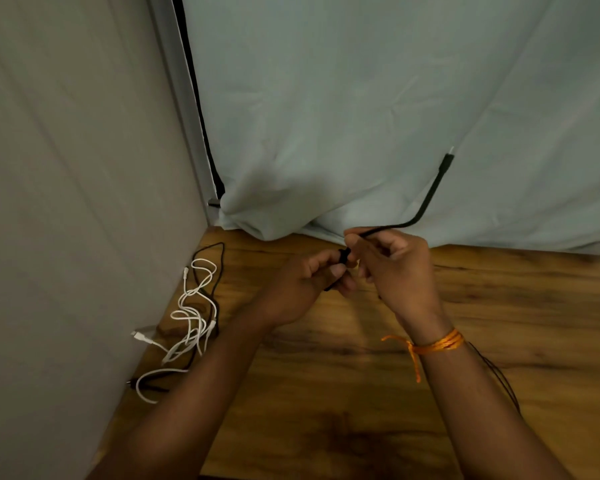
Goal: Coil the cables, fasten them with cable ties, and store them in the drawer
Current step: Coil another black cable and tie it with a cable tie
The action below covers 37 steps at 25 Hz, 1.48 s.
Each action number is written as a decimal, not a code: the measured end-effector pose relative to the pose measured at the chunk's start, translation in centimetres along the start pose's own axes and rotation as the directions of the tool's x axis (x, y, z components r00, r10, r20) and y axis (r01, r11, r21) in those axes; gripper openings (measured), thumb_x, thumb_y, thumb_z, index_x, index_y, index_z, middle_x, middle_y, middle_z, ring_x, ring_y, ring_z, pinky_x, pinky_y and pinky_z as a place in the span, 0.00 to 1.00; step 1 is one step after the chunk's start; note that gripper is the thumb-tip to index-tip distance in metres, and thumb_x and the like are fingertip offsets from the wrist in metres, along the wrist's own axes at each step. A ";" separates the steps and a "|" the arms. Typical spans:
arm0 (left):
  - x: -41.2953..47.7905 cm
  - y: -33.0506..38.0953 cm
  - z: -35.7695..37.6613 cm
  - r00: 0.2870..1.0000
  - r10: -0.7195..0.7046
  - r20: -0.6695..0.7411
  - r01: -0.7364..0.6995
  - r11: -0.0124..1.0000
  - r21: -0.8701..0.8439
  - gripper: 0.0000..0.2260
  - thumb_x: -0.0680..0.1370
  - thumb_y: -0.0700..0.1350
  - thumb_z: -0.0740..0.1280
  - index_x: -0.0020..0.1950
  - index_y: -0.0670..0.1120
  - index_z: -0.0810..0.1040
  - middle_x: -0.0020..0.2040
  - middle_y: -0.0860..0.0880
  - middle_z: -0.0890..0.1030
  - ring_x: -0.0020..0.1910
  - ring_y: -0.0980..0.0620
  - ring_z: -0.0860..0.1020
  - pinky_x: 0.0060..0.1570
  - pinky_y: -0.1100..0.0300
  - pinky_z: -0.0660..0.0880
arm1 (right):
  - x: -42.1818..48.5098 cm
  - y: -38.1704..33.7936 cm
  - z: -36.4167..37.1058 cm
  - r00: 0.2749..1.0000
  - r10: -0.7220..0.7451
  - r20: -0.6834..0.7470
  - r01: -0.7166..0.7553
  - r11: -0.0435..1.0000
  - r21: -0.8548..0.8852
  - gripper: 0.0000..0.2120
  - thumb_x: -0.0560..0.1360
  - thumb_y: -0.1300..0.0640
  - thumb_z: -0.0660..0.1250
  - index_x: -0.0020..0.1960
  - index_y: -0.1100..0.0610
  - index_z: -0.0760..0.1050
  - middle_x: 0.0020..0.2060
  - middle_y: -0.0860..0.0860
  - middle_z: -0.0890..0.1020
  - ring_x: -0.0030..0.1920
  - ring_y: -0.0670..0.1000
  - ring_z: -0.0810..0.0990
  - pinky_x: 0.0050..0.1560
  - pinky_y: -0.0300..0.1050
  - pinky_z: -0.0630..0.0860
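Both hands work just above the wooden table [361, 393], and the step in hand looks like coiling the first lead. The left hand [305, 282] has its grip closed around a short bunched section of the black cable [430, 192], fingers curled over it. The right hand [395, 265], touching the left, pinches the same cable between thumb and fingertips. From that pinch the cable's free end rises up and to the right in front of the pale cloth backdrop [361, 98] and ends in a plug [447, 162]. A thin dark strand [496, 375] runs along the table beside the right forearm; whether it belongs to this cable I cannot tell. The tangle of white and black cables [194, 313] lies untouched on the table by the grey panel, well apart from the hands. No cable tie or drawer is in view. The next move probably calls for feeding the free end into the left hand in even loops while keeping the bundle pinched so it does not spring open.
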<state>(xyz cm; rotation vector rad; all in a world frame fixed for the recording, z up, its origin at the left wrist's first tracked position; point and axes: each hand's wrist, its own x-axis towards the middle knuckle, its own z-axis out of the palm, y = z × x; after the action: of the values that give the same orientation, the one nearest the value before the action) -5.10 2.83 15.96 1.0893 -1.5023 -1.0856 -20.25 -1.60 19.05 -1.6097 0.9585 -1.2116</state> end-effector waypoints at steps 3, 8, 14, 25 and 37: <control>0.0 -0.1 -0.3 1.000 -0.016 -0.008 0.016 1.000 0.002 0.09 0.82 0.38 0.58 0.57 0.38 0.76 0.45 0.43 0.81 0.43 0.51 0.81 0.48 0.65 0.75 | 0.4 0.4 0.3 1.000 -0.016 -0.001 0.016 1.000 -0.025 0.02 0.74 0.59 0.72 0.46 0.56 0.84 0.32 0.60 0.82 0.28 0.47 0.77 0.30 0.40 0.73; 0.0 -0.3 -1.1 0.999 -0.035 -0.030 0.035 0.999 0.005 0.09 0.83 0.38 0.57 0.57 0.41 0.76 0.44 0.44 0.82 0.43 0.52 0.81 0.47 0.65 0.74 | 1.3 1.0 1.1 0.999 -0.034 0.021 0.035 0.998 -0.052 0.04 0.74 0.58 0.72 0.46 0.59 0.83 0.33 0.57 0.82 0.30 0.49 0.79 0.30 0.46 0.75; 0.7 -0.6 -1.9 0.999 -0.020 -0.028 0.021 0.999 0.031 0.09 0.82 0.38 0.58 0.56 0.40 0.77 0.44 0.46 0.82 0.43 0.52 0.81 0.47 0.65 0.75 | 2.2 1.1 1.6 0.999 -0.033 0.038 0.035 0.998 -0.043 0.02 0.74 0.59 0.72 0.46 0.57 0.83 0.36 0.55 0.83 0.32 0.52 0.80 0.31 0.45 0.76; 2.2 -0.5 -2.2 0.998 -0.058 -0.017 0.056 0.993 -0.107 0.09 0.83 0.39 0.57 0.54 0.45 0.77 0.42 0.48 0.83 0.42 0.51 0.81 0.47 0.61 0.76 | 4.5 2.1 1.0 0.993 -0.098 0.061 0.103 0.992 -0.075 0.16 0.78 0.69 0.64 0.57 0.52 0.80 0.40 0.52 0.82 0.34 0.46 0.79 0.39 0.45 0.75; 3.5 0.5 -3.0 0.995 -0.062 -0.073 0.027 0.912 -0.410 0.11 0.82 0.40 0.59 0.59 0.37 0.76 0.45 0.42 0.82 0.44 0.45 0.81 0.49 0.47 0.77 | 3.7 3.7 2.7 0.944 0.107 0.313 -0.139 0.987 0.083 0.24 0.76 0.76 0.57 0.38 0.51 0.79 0.27 0.43 0.74 0.35 0.44 0.74 0.41 0.44 0.76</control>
<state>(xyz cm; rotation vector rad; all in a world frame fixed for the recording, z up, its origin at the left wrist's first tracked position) -2.75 -0.86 17.56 0.8643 -1.1184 -1.2985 -17.04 -5.66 16.26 -1.5743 0.7702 -0.8773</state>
